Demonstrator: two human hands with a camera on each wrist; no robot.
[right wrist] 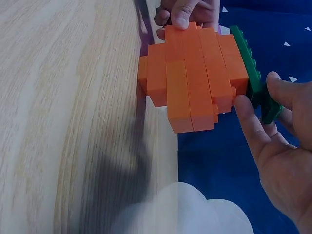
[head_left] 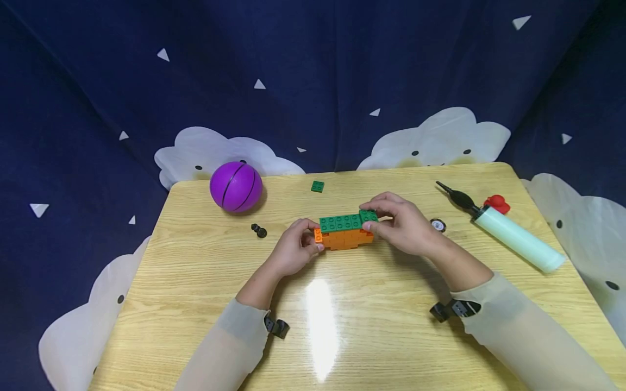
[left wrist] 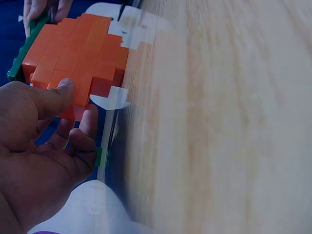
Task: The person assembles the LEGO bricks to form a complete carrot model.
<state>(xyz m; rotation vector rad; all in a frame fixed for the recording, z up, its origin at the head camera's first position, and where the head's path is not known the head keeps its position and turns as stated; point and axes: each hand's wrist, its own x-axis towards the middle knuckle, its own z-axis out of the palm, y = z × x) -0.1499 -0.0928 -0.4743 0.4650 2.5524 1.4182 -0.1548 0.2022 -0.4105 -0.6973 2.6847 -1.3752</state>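
Block build (head_left: 344, 231) sits mid-table w/ its long axis running left-right between my hands. Left hand (head_left: 293, 252) pinches the orange end, right hand (head_left: 403, 228) pinches the green brick (head_left: 368, 216) on the top right corner, so right's nearer that piece.

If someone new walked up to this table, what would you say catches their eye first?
Most likely the brick block at the table's middle: orange bricks topped by a green layer, gripped at its ends by the left hand and the right hand. Next, the purple ball at the far left of the table. Then the pale green pump lying on the right, with a loose green brick near the far edge.
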